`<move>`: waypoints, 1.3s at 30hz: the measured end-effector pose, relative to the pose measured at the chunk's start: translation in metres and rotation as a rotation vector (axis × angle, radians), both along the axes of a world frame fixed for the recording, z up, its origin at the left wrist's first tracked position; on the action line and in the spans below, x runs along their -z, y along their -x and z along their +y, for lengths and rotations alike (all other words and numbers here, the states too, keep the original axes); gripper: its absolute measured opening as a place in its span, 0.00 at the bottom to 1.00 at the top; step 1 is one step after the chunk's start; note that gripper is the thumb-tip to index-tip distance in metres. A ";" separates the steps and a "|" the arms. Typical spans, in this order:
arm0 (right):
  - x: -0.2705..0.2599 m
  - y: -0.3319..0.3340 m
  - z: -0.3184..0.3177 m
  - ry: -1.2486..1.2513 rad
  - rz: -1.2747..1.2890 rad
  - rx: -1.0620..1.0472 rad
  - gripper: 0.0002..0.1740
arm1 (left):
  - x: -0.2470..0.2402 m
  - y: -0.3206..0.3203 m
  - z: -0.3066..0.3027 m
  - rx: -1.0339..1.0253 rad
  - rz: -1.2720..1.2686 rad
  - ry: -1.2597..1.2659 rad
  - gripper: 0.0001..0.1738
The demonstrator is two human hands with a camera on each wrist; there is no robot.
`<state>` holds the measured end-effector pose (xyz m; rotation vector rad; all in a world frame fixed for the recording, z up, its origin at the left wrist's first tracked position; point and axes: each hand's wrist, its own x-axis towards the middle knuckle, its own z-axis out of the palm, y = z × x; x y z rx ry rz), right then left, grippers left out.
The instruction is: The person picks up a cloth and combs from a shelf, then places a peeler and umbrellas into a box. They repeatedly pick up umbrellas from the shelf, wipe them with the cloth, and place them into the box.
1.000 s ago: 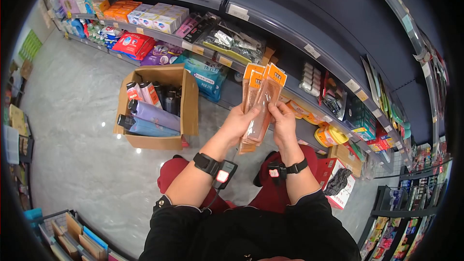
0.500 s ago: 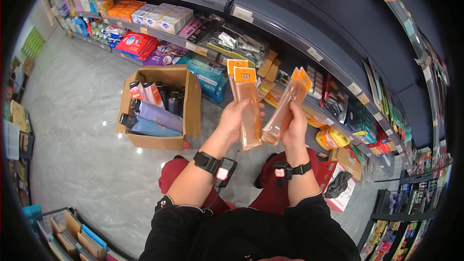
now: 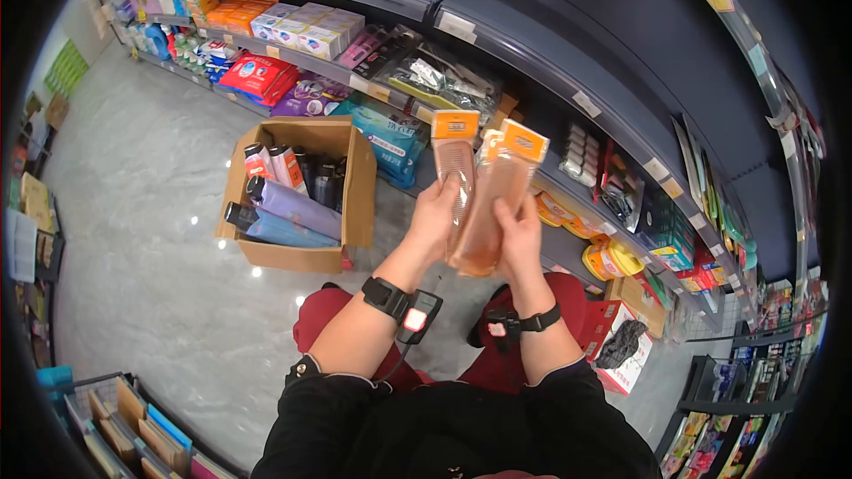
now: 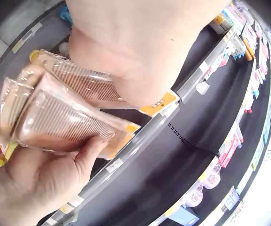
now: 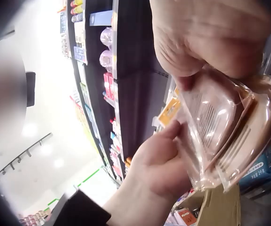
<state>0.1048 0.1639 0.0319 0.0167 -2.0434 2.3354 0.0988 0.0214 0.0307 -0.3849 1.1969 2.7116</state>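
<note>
Far shelves (image 3: 532, 66) are stocked; packaged combs (image 3: 504, 184) are pinched between the fingers (image 3: 531, 210) of left hand (image 3: 435, 215) and right hand (image 3: 520, 238); orange tops (image 3: 524, 139) are left exposed beyond.

Stocked shelves (image 3: 390, 3) by a grey floor (image 3: 151, 213)
Orange packs (image 3: 240, 15) and white boxes (image 3: 311, 28) sit on the middle shelf (image 3: 315, 68); lower down is a red pack (image 3: 259, 80); a cardboard box (image 3: 288, 257) stands on the floor.

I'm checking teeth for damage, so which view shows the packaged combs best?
The left wrist view: the packaged combs appear large, many teeth distinct. The head view shows them smaller; the right wrist view, close but partly cut off.
</note>
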 end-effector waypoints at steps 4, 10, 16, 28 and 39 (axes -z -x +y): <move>0.001 0.018 0.029 0.173 -0.011 0.180 0.19 | -0.003 -0.001 -0.010 -0.014 0.062 -0.038 0.15; -0.033 0.000 0.006 0.099 0.172 -0.039 0.34 | 0.010 0.005 -0.003 -0.037 0.070 0.014 0.13; 0.019 0.006 -0.016 -0.482 0.163 0.000 0.32 | 0.015 -0.011 0.018 0.051 0.075 0.061 0.24; 0.016 -0.008 -0.021 0.118 -0.031 -0.072 0.28 | 0.030 -0.008 0.023 0.004 0.121 0.471 0.20; -0.021 0.006 0.010 0.422 -0.008 -0.024 0.22 | -0.004 -0.022 0.010 0.616 0.104 0.373 0.21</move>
